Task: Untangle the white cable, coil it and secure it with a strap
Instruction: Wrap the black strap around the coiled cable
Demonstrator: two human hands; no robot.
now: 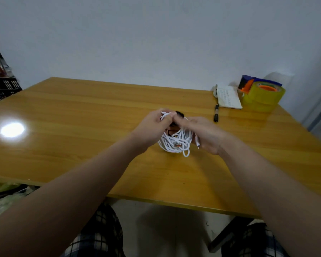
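One pale wall (pixel 156 34) fills the back of the room. In front of it stands a wide, shiny yellow wooden table (pixel 72 112), with a bright spot of light on its left side. Two bare arms reach out over the table from the near edge. Under them, below the table edge, are checked trousers (pixel 100 236). A black crate (pixel 2 89) with holes sits off to the far left, beside the table.

On the far right corner of the table is a blue and orange tape holder (pixel 248 83) with a fat roll of see-through yellow tape (pixel 263 97). Just beside it lies a small white booklet (pixel 228 97).

The left hand (pixel 150 127) and the right hand (pixel 208 135) meet over the middle of the table. Between them is the white cable (pixel 174 143), a messy bunch of loops that hangs down and touches the table. The left hand's grip is closed, and its fingertips pinch a few loops at the top. The right hand's grip is closed too, with its fingers curled around the right side of the bunch.

A black pen (pixel 216 114) lies near the booklet, apart from the hands. A small black thing (pixel 180 114) pokes up behind the fingertips; I cannot tell what it is. A little metal plug tip (pixel 198 146) sticks out beside the right palm.
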